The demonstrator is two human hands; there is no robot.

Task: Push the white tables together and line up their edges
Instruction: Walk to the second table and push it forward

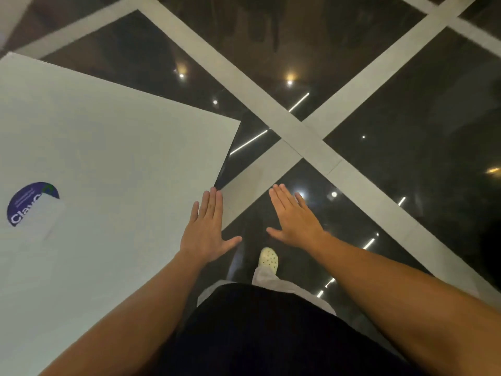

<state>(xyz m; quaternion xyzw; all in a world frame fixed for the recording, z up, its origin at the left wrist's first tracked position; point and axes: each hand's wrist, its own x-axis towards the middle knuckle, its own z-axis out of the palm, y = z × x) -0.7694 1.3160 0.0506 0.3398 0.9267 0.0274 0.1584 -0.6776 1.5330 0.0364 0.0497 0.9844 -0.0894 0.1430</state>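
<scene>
A white table (pixel 108 147) fills the left of the head view, its right corner near the middle of the frame. A round blue sticker (pixel 29 203) lies on its top, partly under a white paper. My left hand (pixel 207 229) is flat and spread over the table's right edge, fingers pointing away from me. My right hand (pixel 294 217) hovers open over the floor, apart from the table, holding nothing. No second table shows.
The floor is glossy dark tile (pixel 406 118) crossed by pale grey bands (pixel 306 137) that meet just beyond my hands. My foot in a white perforated shoe (pixel 268 259) stands between table and right arm. Ceiling lights reflect in the tiles.
</scene>
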